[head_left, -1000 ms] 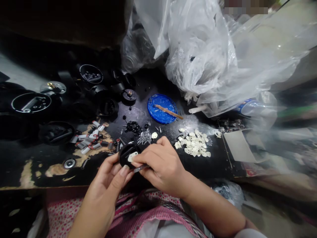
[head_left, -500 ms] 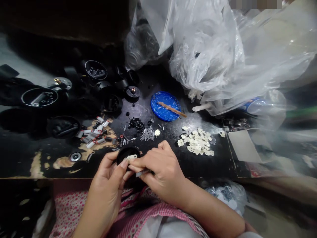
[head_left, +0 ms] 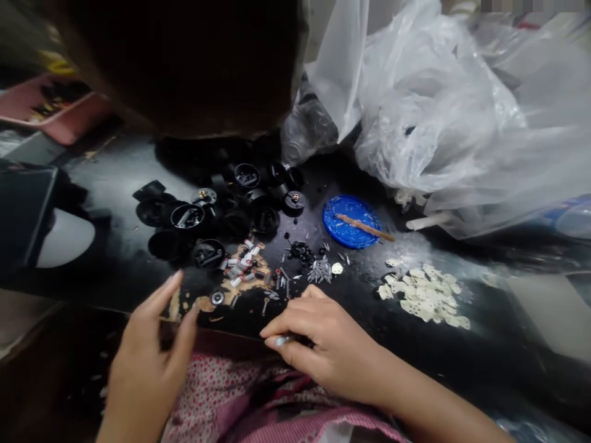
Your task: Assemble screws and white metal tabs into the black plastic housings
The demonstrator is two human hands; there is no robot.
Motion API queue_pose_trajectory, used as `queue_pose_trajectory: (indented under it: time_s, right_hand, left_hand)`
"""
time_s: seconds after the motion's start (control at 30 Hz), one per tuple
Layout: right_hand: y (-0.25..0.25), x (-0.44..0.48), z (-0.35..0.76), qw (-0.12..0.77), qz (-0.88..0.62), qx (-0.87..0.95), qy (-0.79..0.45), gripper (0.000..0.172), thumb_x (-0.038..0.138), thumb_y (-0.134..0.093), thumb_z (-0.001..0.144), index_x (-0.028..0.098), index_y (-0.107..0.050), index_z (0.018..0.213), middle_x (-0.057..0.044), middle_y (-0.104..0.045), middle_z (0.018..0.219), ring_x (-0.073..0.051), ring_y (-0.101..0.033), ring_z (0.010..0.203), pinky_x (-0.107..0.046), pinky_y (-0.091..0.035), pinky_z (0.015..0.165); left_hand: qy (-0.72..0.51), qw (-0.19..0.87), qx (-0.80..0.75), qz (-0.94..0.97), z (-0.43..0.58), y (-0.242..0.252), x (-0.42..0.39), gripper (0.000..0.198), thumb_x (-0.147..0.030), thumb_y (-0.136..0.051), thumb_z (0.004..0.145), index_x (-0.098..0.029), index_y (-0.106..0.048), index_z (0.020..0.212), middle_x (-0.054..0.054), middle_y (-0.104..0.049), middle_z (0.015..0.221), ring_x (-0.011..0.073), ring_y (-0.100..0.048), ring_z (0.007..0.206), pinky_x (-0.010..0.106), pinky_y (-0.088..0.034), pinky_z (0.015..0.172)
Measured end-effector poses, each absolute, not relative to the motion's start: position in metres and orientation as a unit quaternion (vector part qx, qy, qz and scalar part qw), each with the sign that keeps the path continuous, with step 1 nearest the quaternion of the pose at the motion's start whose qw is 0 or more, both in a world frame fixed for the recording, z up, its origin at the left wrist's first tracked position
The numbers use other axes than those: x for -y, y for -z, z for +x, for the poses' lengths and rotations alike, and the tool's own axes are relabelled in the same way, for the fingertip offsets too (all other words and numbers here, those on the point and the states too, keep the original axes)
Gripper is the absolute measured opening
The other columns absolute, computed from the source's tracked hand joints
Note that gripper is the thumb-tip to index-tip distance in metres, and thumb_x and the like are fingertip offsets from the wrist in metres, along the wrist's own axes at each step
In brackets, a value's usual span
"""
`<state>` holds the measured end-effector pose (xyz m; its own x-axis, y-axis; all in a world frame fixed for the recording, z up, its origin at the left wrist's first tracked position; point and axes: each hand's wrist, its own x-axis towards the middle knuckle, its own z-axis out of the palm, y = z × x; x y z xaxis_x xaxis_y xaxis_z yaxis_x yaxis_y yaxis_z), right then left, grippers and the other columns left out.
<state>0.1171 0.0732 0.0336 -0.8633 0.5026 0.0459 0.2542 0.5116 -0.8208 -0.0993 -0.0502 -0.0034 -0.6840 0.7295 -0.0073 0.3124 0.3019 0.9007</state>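
My left hand is held over the table's front edge at the left, fingers apart, with nothing in it. Nearest to it on the table are several round black housings and a small metal ring. My right hand is closed at the middle of the front edge, pinching a slim grey metal tool; most of it is hidden in the fingers, so its kind is unclear. Beyond that hand lie grey pointed pieces, small black parts, springs and white-and-grey cylinders.
A blue lid smeared with grease carries a brown stick. Cream perforated plates are heaped on the right. Large clear plastic bags fill the back right. A pink bin stands far left, behind a dark box.
My left hand has moved left and opened; the black round housing with a cream plate is no longer in it. My right hand keeps its grip. The view has swung left.
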Motion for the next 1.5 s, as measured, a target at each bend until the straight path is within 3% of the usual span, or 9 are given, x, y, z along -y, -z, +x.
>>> queue_pose_trajectory:
  time_s: [0.17, 0.37, 0.57, 0.73, 0.83, 0.97, 1.1, 1.27, 1.5]
  right_hand:
    - [-0.035, -0.069, 0.121, 0.125, -0.271, 0.855, -0.425, 0.011, 0.014, -0.058, 0.088, 0.020, -0.068, 0.088, 0.002, -0.072, 0.081, -0.011, -0.062, 0.073, -0.029, -0.035, 0.075]
    - [-0.036, -0.073, 0.114, 0.099, -0.365, 0.721, -0.581, 0.027, 0.038, -0.069, 0.081, 0.022, -0.068, 0.103, 0.000, -0.072, 0.091, -0.014, -0.064, 0.080, -0.025, -0.045, 0.071]
    - [-0.045, -0.077, 0.102, 0.091, -0.387, 0.787, -0.472, 0.012, 0.024, -0.068, 0.077, 0.019, -0.064, 0.087, 0.004, -0.064, 0.069, -0.011, -0.055, 0.062, -0.024, -0.040, 0.063]
    - [-0.045, -0.085, 0.095, 0.075, -0.301, 0.850, -0.426, 0.011, 0.030, -0.068, 0.083, 0.021, -0.066, 0.089, 0.005, -0.071, 0.080, -0.011, -0.061, 0.071, -0.025, -0.037, 0.074]
    - [-0.035, -0.096, 0.080, 0.080, -0.311, 0.893, -0.316, 0.017, 0.035, -0.057, 0.092, 0.020, -0.065, 0.094, 0.000, -0.073, 0.093, -0.015, -0.065, 0.085, -0.031, -0.034, 0.078]
    - [-0.023, -0.110, 0.057, 0.015, -0.306, 0.943, -0.132, 0.015, 0.024, -0.055, 0.090, 0.012, -0.063, 0.092, -0.009, -0.072, 0.088, -0.024, -0.065, 0.077, -0.038, -0.032, 0.077]
    - [-0.025, -0.110, 0.057, 0.016, -0.313, 0.928, -0.201, 0.012, 0.024, -0.058, 0.088, 0.013, -0.061, 0.091, -0.006, -0.072, 0.087, -0.020, -0.064, 0.076, -0.034, -0.032, 0.075]
    - [-0.028, -0.090, 0.083, 0.064, -0.311, 0.886, -0.339, 0.009, 0.018, -0.060, 0.087, 0.018, -0.062, 0.096, 0.000, -0.073, 0.098, -0.014, -0.065, 0.088, -0.030, -0.031, 0.080]
    - [-0.026, -0.094, 0.099, 0.056, -0.369, 0.868, -0.327, 0.010, 0.023, -0.055, 0.092, 0.019, -0.065, 0.090, 0.002, -0.073, 0.093, -0.013, -0.065, 0.085, -0.029, -0.032, 0.078]
  left_hand:
    - [-0.428, 0.097, -0.712, 0.548, -0.104, 0.007, -0.016, 0.042, -0.025, -0.064, 0.082, -0.024, -0.061, 0.124, 0.010, -0.056, 0.139, 0.0292, -0.041, 0.134, 0.046, -0.015, 0.115]
    - [-0.496, 0.057, -0.693, 0.521, -0.068, 0.008, 0.021, 0.063, -0.023, -0.075, 0.074, -0.038, -0.053, 0.132, -0.002, -0.061, 0.129, 0.0264, -0.052, 0.123, 0.040, -0.026, 0.113]
    - [-0.462, 0.262, -0.714, 0.456, -0.029, 0.008, 0.045, 0.044, -0.030, -0.069, 0.078, -0.037, -0.063, 0.122, 0.002, -0.069, 0.119, 0.0288, -0.061, 0.112, 0.038, -0.045, 0.098]
    - [-0.462, 0.422, -0.714, 0.314, -0.046, 0.012, 0.044, 0.026, -0.043, -0.069, 0.076, -0.034, -0.072, 0.100, 0.003, -0.074, 0.107, 0.0274, -0.066, 0.102, 0.030, -0.054, 0.083]
    - [-0.533, 0.478, -0.679, 0.165, -0.050, 0.007, 0.043, 0.036, -0.043, -0.071, 0.075, -0.036, -0.066, 0.111, -0.001, -0.068, 0.122, 0.0250, -0.061, 0.113, 0.025, -0.053, 0.085]
    - [-0.617, 0.522, -0.589, -0.022, -0.046, -0.006, 0.035, 0.042, -0.034, -0.068, 0.080, -0.040, -0.060, 0.120, -0.003, -0.063, 0.129, 0.0220, -0.063, 0.109, 0.027, -0.056, 0.083]
    - [-0.661, 0.516, -0.537, -0.091, -0.042, -0.012, 0.025, 0.037, -0.019, -0.064, 0.082, -0.034, -0.062, 0.116, 0.003, -0.067, 0.123, 0.0214, -0.065, 0.108, 0.030, -0.054, 0.086]
    - [-0.680, 0.558, -0.475, -0.029, -0.033, -0.002, 0.021, 0.036, -0.027, -0.069, 0.080, -0.033, -0.062, 0.115, 0.002, -0.066, 0.125, 0.0236, -0.060, 0.116, 0.036, -0.052, 0.092]
    - [-0.642, 0.531, -0.550, -0.055, -0.023, 0.000, 0.021, 0.046, -0.033, -0.081, 0.068, -0.034, -0.066, 0.111, -0.002, -0.073, 0.109, 0.0183, -0.067, 0.104, 0.017, -0.053, 0.081]
